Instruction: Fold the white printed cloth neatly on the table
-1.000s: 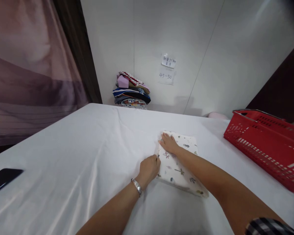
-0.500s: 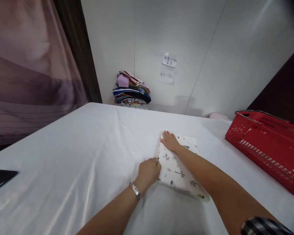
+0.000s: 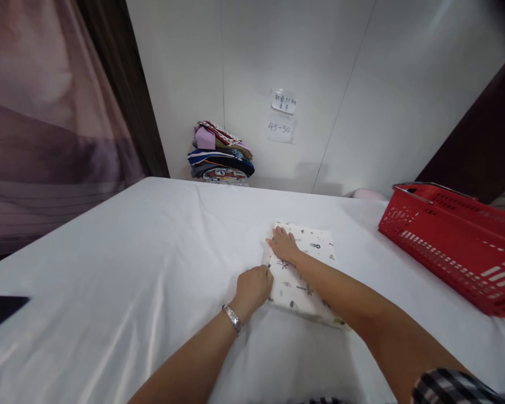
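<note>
- Folded white cloth with small printed motifs (image 3: 309, 275): a flat rectangular bundle lying on the white-covered table, right of centre.
- Its far left corner is pressed under a flat palm; its near left edge is pinched by curled fingers.

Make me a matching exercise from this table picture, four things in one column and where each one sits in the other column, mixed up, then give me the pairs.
Things:
1. folded white patterned cloth
2. red plastic basket
3. black flat phone
4. stack of folded colourful clothes

Places:
A. far left edge of the white table
B. against the back wall
C. under both hands, left hand and right hand
D. right side of the table

Pairs: 1-C, 2-D, 3-A, 4-B
</note>
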Demonstrator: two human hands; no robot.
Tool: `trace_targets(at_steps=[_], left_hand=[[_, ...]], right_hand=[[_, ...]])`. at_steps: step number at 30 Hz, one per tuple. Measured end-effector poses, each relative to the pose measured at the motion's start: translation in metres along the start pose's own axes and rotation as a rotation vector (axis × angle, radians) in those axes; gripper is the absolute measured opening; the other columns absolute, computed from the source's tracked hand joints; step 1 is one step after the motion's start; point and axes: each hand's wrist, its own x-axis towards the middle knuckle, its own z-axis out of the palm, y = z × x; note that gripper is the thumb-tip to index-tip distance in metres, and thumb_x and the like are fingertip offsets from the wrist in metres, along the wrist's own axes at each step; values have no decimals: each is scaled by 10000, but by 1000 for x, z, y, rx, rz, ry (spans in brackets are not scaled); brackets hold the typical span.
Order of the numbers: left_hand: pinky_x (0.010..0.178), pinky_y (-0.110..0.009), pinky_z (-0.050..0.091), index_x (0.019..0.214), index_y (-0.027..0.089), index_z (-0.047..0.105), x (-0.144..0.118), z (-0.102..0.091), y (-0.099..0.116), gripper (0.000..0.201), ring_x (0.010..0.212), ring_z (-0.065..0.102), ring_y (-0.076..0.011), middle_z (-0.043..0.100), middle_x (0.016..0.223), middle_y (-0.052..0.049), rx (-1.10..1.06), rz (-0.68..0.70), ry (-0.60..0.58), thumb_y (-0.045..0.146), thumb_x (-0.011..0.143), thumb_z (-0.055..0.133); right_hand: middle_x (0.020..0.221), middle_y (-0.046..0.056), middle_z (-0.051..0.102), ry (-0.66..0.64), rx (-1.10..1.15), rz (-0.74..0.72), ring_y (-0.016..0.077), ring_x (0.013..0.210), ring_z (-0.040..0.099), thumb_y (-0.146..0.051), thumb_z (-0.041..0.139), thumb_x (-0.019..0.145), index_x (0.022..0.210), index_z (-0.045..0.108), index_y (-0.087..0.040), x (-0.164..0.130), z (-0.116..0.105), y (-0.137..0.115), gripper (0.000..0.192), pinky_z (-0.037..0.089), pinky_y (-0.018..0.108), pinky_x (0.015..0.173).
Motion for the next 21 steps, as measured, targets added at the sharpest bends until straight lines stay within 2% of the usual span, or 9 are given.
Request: trace_targets(at_steps=[6,10,14,17,21], left_hand=[[717,-321,420,897,163,636,2,2,-1,359,837,635,-228,686,884,-99,18,-7,-1,277,912,296],[724,-314,425,910,160,638,1,1,-1,359,860,633,-225,685,899,-102,-1,-9,1,288,908,302],[724,-325,441,934,152,637,1,1,-2,398,848,639,-230,685,896,-117,-5,8,-1,298,924,266],[730,-327,446,1010,145,629,3,2,-3,330,890,635,-246,679,943,-142,33,78,-44,268,903,342],[718,-305,446,1044,189,629,6,1,-6,274,902,635,-240,682,978,-122,33,111,-55,256,847,449]], right_hand=[[1532,113,123,-7,-12,6,241,1403,68,-490,218,921,1428,241,-130,-1,0,-8,622,72,473,1103],[1526,121,149,-24,52,45,249,1402,85,-488,244,920,1413,276,-136,-15,-3,-17,607,90,472,1100],[1522,118,163,-56,211,13,240,1404,85,-498,258,919,1414,297,-131,-47,-3,-34,617,91,443,1112],[1511,99,210,-84,346,-22,219,1403,107,-506,252,922,1417,304,-130,-77,-4,-47,624,108,405,1127],[1447,42,367,-49,482,-116,206,1378,214,-529,261,917,1395,351,-236,-117,-7,-59,569,197,412,1119]])
